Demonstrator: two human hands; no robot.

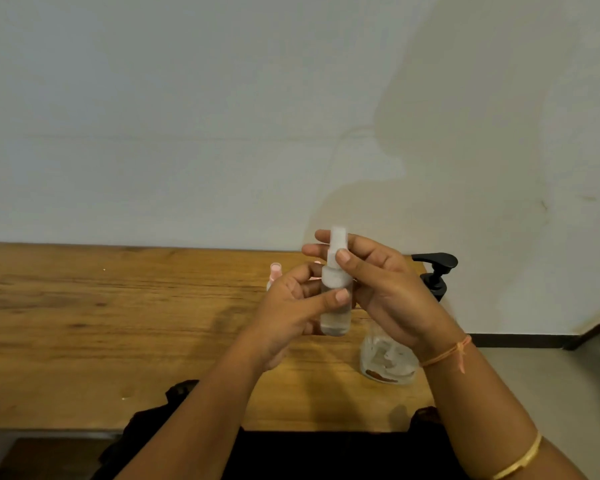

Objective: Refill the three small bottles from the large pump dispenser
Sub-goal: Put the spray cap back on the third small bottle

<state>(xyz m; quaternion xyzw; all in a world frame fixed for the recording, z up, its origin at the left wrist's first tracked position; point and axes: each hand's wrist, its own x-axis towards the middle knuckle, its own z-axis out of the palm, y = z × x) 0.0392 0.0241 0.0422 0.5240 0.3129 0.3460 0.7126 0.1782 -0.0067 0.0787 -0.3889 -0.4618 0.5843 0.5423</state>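
I hold a small clear bottle (335, 315) upright above the wooden table (118, 323). My left hand (291, 313) grips its body, thumb across the front. The fingers and thumb of my right hand (378, 282) pinch its white spray top (336, 261). Behind my right hand stands the large clear pump dispenser (385, 358) with its black pump head (437, 268) pointing left. A second small bottle with a pink top (274, 273) stands just behind my left hand. A further pink bit shows between my hands, too hidden to identify.
The table runs left along a pale wall (187, 133); its right end lies just beyond the dispenser. Dark cloth (174, 420) lies over the near table edge at my lap.
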